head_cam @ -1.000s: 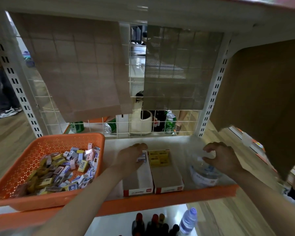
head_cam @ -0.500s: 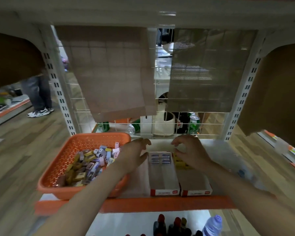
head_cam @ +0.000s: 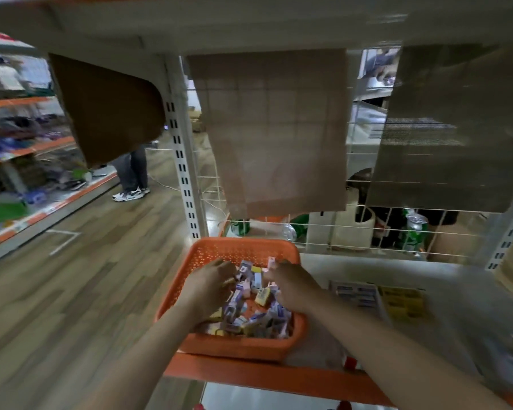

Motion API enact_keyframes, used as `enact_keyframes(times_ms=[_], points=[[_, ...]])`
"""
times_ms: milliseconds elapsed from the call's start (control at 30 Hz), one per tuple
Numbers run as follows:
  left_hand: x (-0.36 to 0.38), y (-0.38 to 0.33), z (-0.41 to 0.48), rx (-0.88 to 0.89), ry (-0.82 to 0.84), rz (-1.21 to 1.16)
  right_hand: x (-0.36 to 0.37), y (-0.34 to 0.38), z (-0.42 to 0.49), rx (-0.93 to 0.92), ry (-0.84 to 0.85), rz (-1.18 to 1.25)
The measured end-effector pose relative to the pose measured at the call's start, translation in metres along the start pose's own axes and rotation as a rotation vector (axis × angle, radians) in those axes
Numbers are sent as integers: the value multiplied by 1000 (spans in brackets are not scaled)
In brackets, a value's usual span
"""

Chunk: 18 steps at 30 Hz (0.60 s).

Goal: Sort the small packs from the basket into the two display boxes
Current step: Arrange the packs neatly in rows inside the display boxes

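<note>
Packs (head_cam: 258,309) in orange basket (head_cam: 240,250), under left hand (head_cam: 211,287) and right hand (head_cam: 293,287).

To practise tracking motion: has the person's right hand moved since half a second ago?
Yes: the right hand went left, off the display boxes to over the basket.

One basket (head_cam: 243,250) is sitting at six o'clock, holding small packs (head_cam: 262,297) beyond counting; two display boxes (head_cam: 379,306) are lying at four o'clock; two hands, left hand (head_cam: 211,287) and right hand (head_cam: 293,287), are resting among them.

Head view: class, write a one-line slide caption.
Left hand and right hand reach among small packs in the orange basket, display boxes at its right.
</note>
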<state>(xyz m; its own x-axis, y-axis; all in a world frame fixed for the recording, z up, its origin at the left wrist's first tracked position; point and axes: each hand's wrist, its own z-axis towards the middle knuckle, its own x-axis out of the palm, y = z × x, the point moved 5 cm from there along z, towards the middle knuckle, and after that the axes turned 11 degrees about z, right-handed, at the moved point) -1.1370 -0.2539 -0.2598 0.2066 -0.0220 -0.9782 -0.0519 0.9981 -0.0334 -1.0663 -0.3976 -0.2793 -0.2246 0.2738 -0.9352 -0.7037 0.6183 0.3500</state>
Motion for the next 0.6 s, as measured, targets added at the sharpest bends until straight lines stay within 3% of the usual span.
enact_keyframes(times_ms=[367,500,600], points=[[28,19,8,6,40,-29,37,10,35,-87,186,-409],[37,17,14,5,71,-18,40,15,39,-121,218,-418],[43,13,21,8,93,6,31,19,36,-135,153,-362]])
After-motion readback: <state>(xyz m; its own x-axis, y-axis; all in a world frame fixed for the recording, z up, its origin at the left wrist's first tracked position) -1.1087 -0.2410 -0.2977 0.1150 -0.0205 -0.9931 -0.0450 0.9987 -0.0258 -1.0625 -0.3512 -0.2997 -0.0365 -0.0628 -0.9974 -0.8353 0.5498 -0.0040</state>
